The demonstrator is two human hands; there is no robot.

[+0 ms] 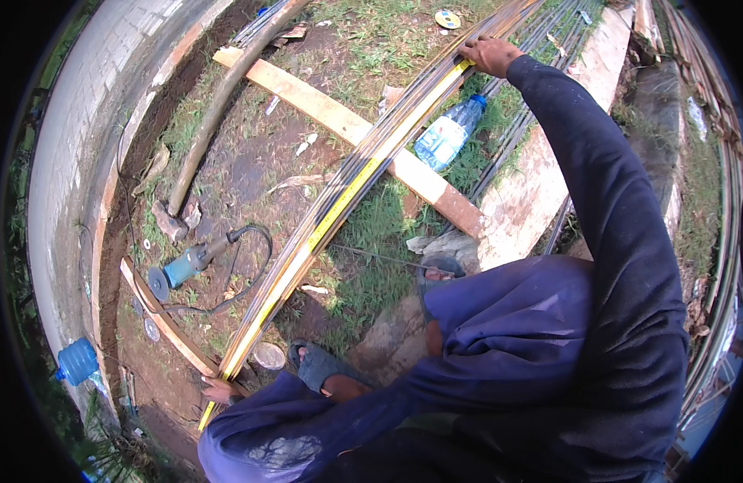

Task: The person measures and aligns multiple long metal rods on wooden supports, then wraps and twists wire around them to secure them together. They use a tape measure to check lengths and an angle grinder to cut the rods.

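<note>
A yellow measuring tape (339,203) is stretched along a bundle of long thin steel rods (317,211), which runs diagonally from lower left to upper right. At the upper end my right hand (491,55) is closed over the tape and the rods, its fingers curled on the far side. Beside my left knee, my left hand (220,390) pinches the tape near the lower end of the bundle, partly hidden by the trouser leg. Under the rods lies a wooden plank (331,110) crossing them; another wooden strip (169,326) reaches close to my left hand.
A blue angle grinder (186,266) with its cord lies on the ground left of the rods. A clear plastic bottle (450,133) rests right of them. A pole (218,121) leans at upper left, and a large blue water jug (78,361) sits beyond the low wall's edge.
</note>
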